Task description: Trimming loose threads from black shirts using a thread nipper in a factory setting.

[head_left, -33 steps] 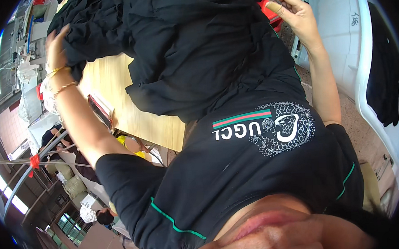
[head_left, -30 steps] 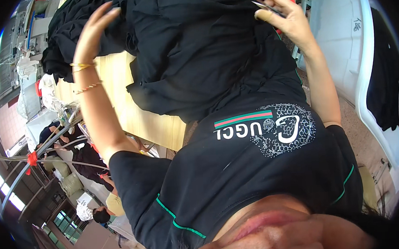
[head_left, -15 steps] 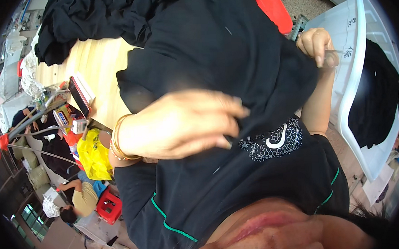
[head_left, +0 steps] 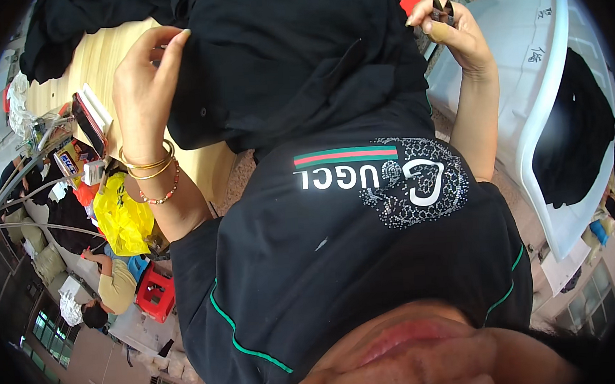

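Observation:
A black garment is spread before me, over my lap and the near part of the table; small buttons show near its left side. My left hand, with bracelets at the wrist, has thumb and fingertips pinched at the garment's left edge. On the far right, my right hand is closed round small thread snips, whose two dark blade tips point up between the fingers. Its fingertips are close to the garment's right edge; whether they touch the cloth I cannot tell.
The wooden table bears piled black cloth and a phone-like red-edged item. At right stands a large white bin with black cloth inside. A yellow plastic bag hangs at left; beyond are a red stool and a seated person.
My left hand has moved up and left from the garment's middle to its left edge. The right hand has risen and turned, showing the snips. The garment has shifted away from my chest.

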`<state>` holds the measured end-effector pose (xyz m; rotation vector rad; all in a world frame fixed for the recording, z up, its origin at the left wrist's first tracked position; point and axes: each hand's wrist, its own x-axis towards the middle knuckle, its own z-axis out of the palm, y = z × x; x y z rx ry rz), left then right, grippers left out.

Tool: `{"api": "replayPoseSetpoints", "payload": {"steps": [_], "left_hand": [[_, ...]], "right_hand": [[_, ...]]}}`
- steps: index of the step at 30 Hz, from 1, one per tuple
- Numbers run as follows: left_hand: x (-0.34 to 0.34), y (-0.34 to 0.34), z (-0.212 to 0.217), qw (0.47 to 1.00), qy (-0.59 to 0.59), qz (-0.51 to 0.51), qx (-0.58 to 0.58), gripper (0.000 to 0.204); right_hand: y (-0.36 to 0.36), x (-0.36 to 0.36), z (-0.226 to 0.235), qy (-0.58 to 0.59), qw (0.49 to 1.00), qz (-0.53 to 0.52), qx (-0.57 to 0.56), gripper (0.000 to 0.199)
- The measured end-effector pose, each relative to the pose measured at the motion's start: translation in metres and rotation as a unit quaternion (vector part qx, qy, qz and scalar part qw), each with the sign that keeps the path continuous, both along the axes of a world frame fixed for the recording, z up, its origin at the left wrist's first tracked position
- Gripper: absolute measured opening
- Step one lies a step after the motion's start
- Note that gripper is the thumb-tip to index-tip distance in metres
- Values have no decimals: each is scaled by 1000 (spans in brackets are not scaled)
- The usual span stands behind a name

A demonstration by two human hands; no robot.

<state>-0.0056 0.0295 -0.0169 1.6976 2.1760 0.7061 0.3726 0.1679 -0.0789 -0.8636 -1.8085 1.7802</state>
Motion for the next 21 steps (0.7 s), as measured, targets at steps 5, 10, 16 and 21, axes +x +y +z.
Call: {"api": "replayPoseSetpoints", "payload": {"steps": [5,10,16,21], "left_hand": [[-21,-24,-10,990,32,126,-49,29],[-20,-48,-15,991,-70,111,11,23],[12,-49,1,975,-213,27,48,18],[12,-48,-1,976,108,164,-97,51]], "right_hand": [[-17,-25,-5,-43,998,36,-22,35],[-30,-61,-15,-47,989,137,44,24],[-26,-43,4,-24,982,164,87,12],[-32,-36,7,-20,976,215,41,12]]}}
